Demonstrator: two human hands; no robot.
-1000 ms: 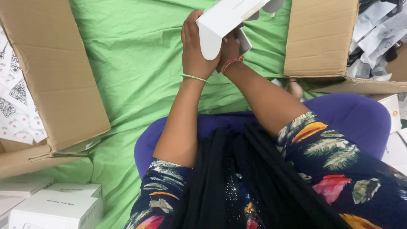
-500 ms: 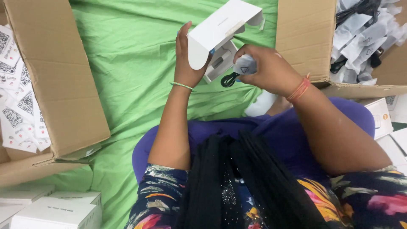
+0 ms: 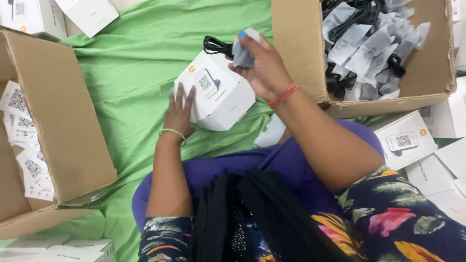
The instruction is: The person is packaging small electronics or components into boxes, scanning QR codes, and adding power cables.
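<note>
Grip, right hand: my right hand (image 3: 262, 68) sits top centre of the frame, fingers pinched shut on a bagged black cable (image 3: 233, 48). The grey pouch end is in my fingertips and the black coil sticks out to the left.
Grip, left hand: my left hand (image 3: 179, 109) is left of centre, fingers spread flat against the left side of a white box (image 3: 216, 92). It's pressing on the box, not wrapped around anything.
White box: it's closed, sits tilted on the green cloth (image 3: 131, 63) in the middle of the frame, and has a small square code label on top. The cable hangs just above its upper right corner; can't tell if they actually touch.
Right carton: an open cardboard box (image 3: 296, 43) at upper right, stuffed with more bagged cables (image 3: 369, 43). My right wrist is just beside its near wall.
Left carton: another open cardboard box (image 3: 58, 111) along the left edge, with a heap of printed leaflets (image 3: 26, 145) inside.
Other stuff: more white boxes at lower right (image 3: 405, 140), in the upper left corner (image 3: 87, 14) and at bottom left (image 3: 58, 250).
Me: purple lap, black scarf, floral sleeves filling the bottom of the frame.
</note>
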